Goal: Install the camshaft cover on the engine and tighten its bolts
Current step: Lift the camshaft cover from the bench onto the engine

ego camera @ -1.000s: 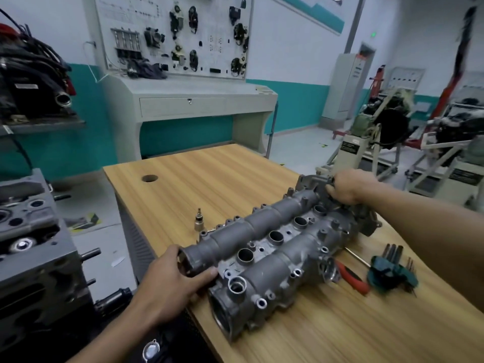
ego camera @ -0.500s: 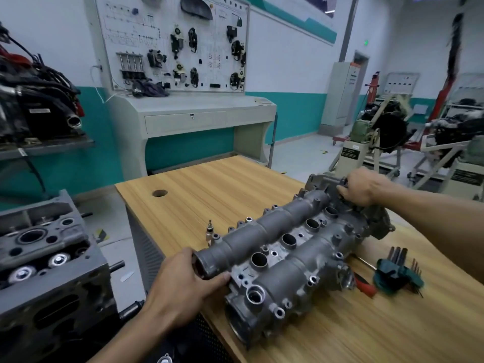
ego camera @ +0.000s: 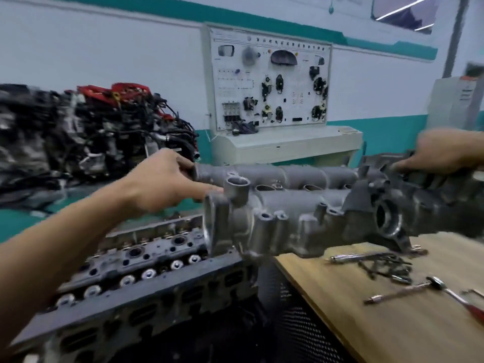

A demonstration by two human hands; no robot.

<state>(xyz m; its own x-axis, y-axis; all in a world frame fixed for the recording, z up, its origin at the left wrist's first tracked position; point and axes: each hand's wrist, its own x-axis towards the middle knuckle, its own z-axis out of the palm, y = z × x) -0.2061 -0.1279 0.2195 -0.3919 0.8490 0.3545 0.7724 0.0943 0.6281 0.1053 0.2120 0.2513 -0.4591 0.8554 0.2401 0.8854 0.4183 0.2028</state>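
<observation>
The dark grey metal engine [ego camera: 146, 260], its open top showing rows of round shiny tappets and bores, sits low with its long axis running from near-left to far-right. Above its right end is the left hand [ego camera: 162, 184]. The thumb lies over the mouth of the far tube of the pale grey cast-metal camshaft cover [ego camera: 288, 218] and the fingers reach along to the cover's near end. It is grasping that end, though blur hides how tightly the fingers curl.

The camshaft cover is held in the air, nearly level, with its long axis running straight left to right. Only its left end overhangs the engine's right end, and the rest hangs off to the right of the engine. Cover and engine therefore do not line up, and the cover sits too far right. In my judgement the coming move is to carry it left and swing its right end away until the two axes match, then lower it.

The left hand is the one nearer the engine. Farthest right of the engine, the right hand [ego camera: 442, 153] is clenched over the cover's far end. Below, right of the engine, dark loose bolts [ego camera: 387, 265] lie on the light wooden table [ego camera: 379, 331].
</observation>
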